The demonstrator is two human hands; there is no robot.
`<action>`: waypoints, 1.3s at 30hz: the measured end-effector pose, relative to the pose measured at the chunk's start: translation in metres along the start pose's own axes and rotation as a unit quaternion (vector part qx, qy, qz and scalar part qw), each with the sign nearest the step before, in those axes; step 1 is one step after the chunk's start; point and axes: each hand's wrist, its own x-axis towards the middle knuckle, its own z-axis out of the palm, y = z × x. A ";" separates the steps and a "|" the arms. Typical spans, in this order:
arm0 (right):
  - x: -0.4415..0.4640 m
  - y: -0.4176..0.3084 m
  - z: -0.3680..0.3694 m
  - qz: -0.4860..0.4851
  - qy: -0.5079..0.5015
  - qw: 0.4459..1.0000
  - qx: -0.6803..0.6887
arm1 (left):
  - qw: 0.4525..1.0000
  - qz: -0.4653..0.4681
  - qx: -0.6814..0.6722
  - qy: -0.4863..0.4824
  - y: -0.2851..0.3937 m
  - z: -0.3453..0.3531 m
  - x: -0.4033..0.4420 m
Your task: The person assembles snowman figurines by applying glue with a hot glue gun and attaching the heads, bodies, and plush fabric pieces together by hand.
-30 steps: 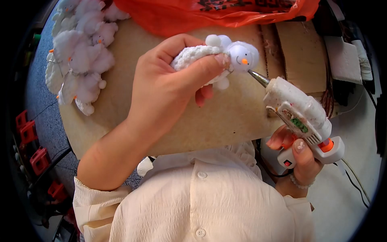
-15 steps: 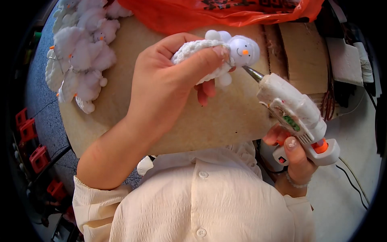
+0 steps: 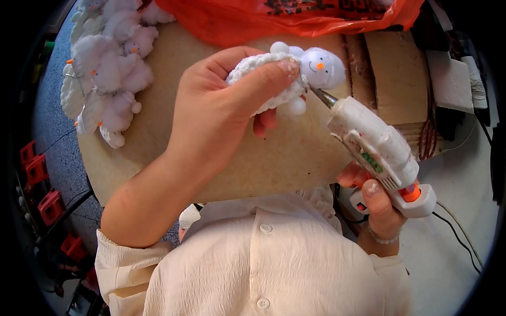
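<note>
Pinched sideways in my left hand is a small snowman figure with a smiling face, an orange nose and a white knitted body. Its head points to the right, and my thumb presses on the body near the neck. My right hand is wrapped round the handle of a white glue gun with an orange stick in its back end. The gun's metal nozzle is at the snowman's neck, just under the head; whether it touches I cannot tell.
Several fluffy white snowmen lie piled at the table's left edge. A red plastic bag lies along the back. Cardboard, red-handled scissors and a white block are at the right. Cables trail from the gun.
The glue gun has moved slightly left, its nozzle now closer in at the snowman's neck. The snowman has shifted a little to the right and turned slightly.
</note>
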 end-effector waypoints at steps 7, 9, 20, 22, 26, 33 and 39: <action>-0.003 -0.001 -0.011 -0.027 0.057 0.997 0.042 | 1.000 -0.012 0.007 0.007 0.002 0.003 0.001; 0.000 0.001 -0.013 -0.080 0.145 0.985 0.046 | 1.000 -0.005 -0.007 0.002 0.002 0.002 0.000; 0.070 0.005 -0.069 -0.122 0.096 0.795 -0.587 | 0.994 -0.040 -0.072 -0.069 0.005 0.000 -0.002; 0.060 -0.008 -0.063 -0.170 0.089 0.775 -0.602 | 0.986 -0.073 -0.127 -0.078 0.007 0.000 -0.002; 0.055 -0.033 -0.029 -0.223 0.087 0.879 -0.413 | 0.972 -0.108 -0.179 -0.104 0.009 -0.003 -0.002; 0.083 -0.049 -0.006 -0.148 -0.037 0.979 -0.135 | 0.991 -0.027 -0.034 -0.130 0.005 0.000 -0.006; 0.104 -0.042 -0.003 -0.085 -0.220 0.968 -0.087 | 0.955 0.200 0.147 -0.164 -0.009 0.000 -0.003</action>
